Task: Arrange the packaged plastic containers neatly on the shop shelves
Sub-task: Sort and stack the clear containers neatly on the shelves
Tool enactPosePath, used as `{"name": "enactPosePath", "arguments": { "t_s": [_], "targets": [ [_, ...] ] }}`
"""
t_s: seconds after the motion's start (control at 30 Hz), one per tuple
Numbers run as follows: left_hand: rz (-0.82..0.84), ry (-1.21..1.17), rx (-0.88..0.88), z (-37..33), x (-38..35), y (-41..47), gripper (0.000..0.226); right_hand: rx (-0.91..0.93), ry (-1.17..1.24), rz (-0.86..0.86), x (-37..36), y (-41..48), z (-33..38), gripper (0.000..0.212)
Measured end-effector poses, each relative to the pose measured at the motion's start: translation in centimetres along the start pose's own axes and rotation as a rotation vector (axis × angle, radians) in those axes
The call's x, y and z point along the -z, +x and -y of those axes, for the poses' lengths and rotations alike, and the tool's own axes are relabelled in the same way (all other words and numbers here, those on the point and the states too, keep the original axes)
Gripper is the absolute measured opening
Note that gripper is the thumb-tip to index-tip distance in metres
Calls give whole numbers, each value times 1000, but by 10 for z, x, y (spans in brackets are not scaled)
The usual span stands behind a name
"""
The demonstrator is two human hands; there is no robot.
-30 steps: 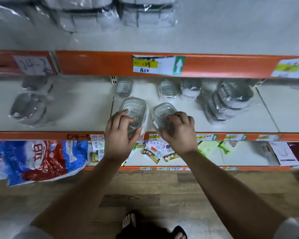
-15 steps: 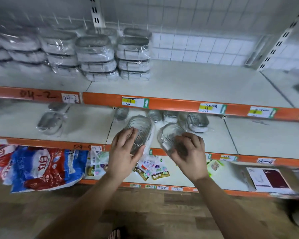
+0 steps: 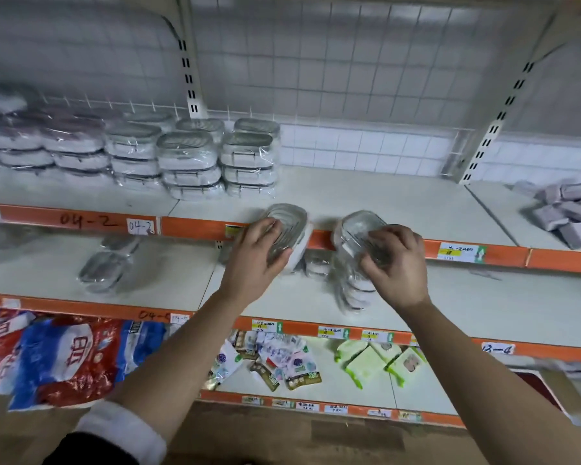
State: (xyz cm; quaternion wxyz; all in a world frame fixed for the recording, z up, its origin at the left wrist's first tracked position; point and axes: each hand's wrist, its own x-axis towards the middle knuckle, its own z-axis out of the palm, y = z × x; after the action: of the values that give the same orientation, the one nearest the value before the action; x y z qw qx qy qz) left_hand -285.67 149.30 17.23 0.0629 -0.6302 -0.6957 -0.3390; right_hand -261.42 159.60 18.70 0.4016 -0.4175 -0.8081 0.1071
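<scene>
Raised since a second ago: both held containers, up from the middle shelf level to the orange front edge of the upper shelf (image 3: 366, 196). Left container (image 3: 287, 234), oval, clear, ribbed lid, in film wrap, tilted, overlapping that orange edge, clamped in left hand (image 3: 260, 260) with fingers over the lid and thumb below. Right container (image 3: 358, 236), same kind, also tilted against the edge, gripped by right hand (image 3: 394, 263), fingers curled over its near side. Well apart from each other, gap between them.

On the upper shelf, back and left of the held pair: neat stacks of wrapped containers (image 3: 188, 162), several high, rows running off left, blurred there. Bare shelf surface to the right of the stacks. Far right of that shelf: pale purple boxes (image 3: 571, 213), jumbled.

Below the upper shelf: middle shelf (image 3: 483, 303) with loose wrapped containers (image 3: 106, 266) lying left, more half hidden behind the hands. Price label (image 3: 462, 252) on the orange edge right of the right hand.

Lowest shelf: small sachets (image 3: 275, 364), green packs (image 3: 373, 360), red-blue bag (image 3: 57, 357) left.
</scene>
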Motion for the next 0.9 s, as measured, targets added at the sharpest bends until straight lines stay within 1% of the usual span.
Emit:
{"name": "enactPosePath", "arguments": {
  "t_s": [0.1, 0.2, 0.37, 0.43, 0.57, 0.7, 0.8, 0.9],
  "targets": [
    [53, -18, 40, 7, -4, 24, 51, -19, -30, 55, 2, 24, -8, 50],
    [79, -34, 52, 15, -10, 44, 52, -19, -94, 126, -2, 47, -22, 35],
    [143, -15, 55, 26, -23, 75, 52, -44, -88, 225, -14, 75, -36, 31],
    [172, -3, 25, 30, -28, 89, 50, -33, -91, 250, -19, 85, -39, 30],
    [237, 121, -78, 35, -39, 120, 48, -58, -95, 252, -28, 101, -44, 45],
    [337, 111, -110, 34, -57, 144, 49, -109, -97, 249, -37, 113, -54, 36],
    [337, 92, -98, 30, -74, 159, 50, -135, -91, 244, -45, 124, -59, 31],
    [314, 86, -96, 25, -89, 174, 55, -141, -122, 218, -55, 133, -61, 24]
  ]
}}
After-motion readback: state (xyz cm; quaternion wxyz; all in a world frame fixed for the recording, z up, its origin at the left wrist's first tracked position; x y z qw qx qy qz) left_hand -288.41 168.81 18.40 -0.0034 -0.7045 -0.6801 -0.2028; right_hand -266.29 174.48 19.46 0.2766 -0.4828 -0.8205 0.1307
